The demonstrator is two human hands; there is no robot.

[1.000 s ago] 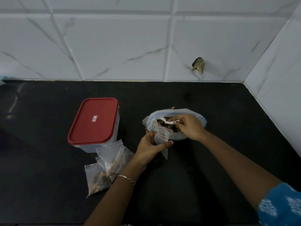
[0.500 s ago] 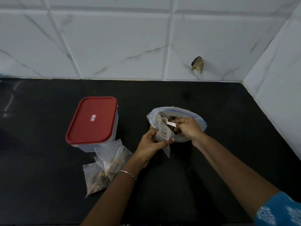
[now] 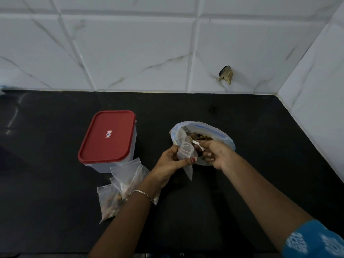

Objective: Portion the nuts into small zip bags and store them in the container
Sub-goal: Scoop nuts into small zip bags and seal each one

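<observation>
A large clear bag of mixed nuts [image 3: 214, 132] with a blue zip edge lies open on the black counter [image 3: 242, 183]. My left hand [image 3: 172, 162] pinches a small clear zip bag [image 3: 185, 151] and holds its mouth open beside the big bag. My right hand [image 3: 215, 152] grips a small white plastic spoon [image 3: 195, 142] whose bowl points into the small bag's mouth. To the left stands a translucent container [image 3: 119, 159] shut with a red lid [image 3: 107, 136]. In front of it lie small zip bags with nuts inside [image 3: 119, 190], partly under my left forearm.
White marble-look tiles [image 3: 149, 53] form the back wall and the right side wall [image 3: 316, 108]; they meet at the far right corner. A chipped hole [image 3: 226, 74] marks the back wall. The counter's front edge runs along the bottom of the view.
My right hand has drawn the spoon out of the big bag and toward me, up to the small bag's mouth. The left hand holds the small bag in about the same place.
</observation>
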